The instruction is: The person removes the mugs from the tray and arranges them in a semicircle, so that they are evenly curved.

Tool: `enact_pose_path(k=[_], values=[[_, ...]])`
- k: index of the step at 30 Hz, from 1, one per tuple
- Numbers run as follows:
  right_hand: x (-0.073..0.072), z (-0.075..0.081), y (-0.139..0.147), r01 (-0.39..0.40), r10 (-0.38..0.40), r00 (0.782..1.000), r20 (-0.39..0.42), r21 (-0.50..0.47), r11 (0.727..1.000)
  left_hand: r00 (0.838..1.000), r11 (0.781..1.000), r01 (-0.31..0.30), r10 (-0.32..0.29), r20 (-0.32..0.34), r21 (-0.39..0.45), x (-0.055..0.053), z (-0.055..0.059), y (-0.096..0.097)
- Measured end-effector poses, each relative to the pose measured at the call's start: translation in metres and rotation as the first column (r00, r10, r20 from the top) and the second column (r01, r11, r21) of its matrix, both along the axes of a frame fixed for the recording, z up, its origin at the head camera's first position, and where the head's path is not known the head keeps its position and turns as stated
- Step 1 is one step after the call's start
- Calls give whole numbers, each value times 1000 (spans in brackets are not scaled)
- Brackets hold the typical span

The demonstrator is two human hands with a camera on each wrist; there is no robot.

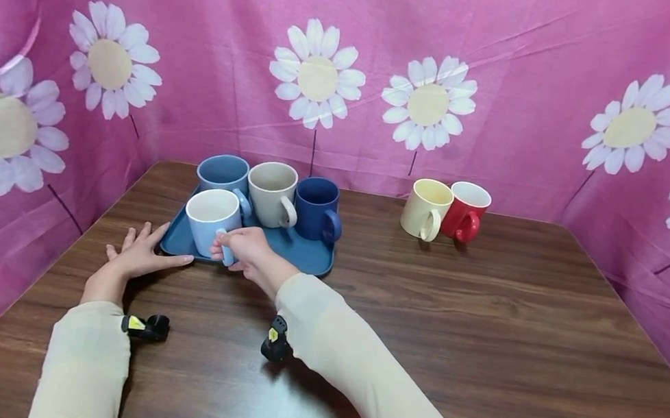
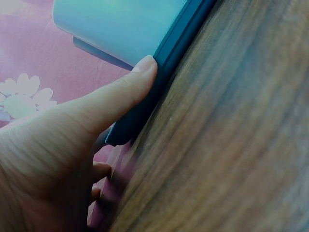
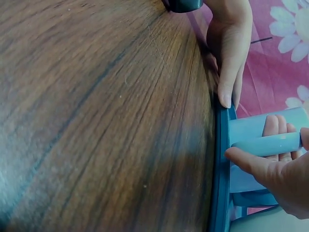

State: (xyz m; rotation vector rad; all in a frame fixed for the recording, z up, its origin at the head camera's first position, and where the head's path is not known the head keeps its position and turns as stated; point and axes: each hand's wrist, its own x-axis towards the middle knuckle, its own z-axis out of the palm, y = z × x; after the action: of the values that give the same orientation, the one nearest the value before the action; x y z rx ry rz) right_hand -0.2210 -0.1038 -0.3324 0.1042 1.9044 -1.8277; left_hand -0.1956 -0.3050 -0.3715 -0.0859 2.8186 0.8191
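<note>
Right hand [image 1: 246,248] curled round the handle of a light-blue ceramic mug with a white interior [image 1: 202,223]. Mug upright at the near-left part of a dark-blue rectangular tray [image 1: 306,255]; base appears to sit inside the rim, though the rim hides the contact. Left hand [image 1: 135,258] spread, grasping nothing, at the tray's near-left corner. Left wrist view gives what the head view only hints at: thumb laid along the rim, fingers beyond the corner. Right wrist view adds the grip from the side: thumb on one side of the handle, fingers showing on the other.

Head view alone takes in the full row behind: slate-blue mug [image 1: 220,182], grey-beige mug [image 1: 268,200], navy mug [image 1: 312,212], all on the tray. Well to the right, on the brown wood-grain table [image 1: 483,322]: pale-yellow mug [image 1: 419,212] just beside a red mug with white interior [image 1: 457,213].
</note>
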Motion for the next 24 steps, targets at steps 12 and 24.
enact_pose_path(k=[12, 24], values=[[-2, -3, 9, -12, 13, 1000, 8, -79, 997, 1000, 1000, -3, 3, -5, -8, 0, 0, 1], [2, 9, 26, -90, 92, 996, 6, -118, 989, 1000, 1000, 0, -1, -4, -11, 2, 3, 1]])
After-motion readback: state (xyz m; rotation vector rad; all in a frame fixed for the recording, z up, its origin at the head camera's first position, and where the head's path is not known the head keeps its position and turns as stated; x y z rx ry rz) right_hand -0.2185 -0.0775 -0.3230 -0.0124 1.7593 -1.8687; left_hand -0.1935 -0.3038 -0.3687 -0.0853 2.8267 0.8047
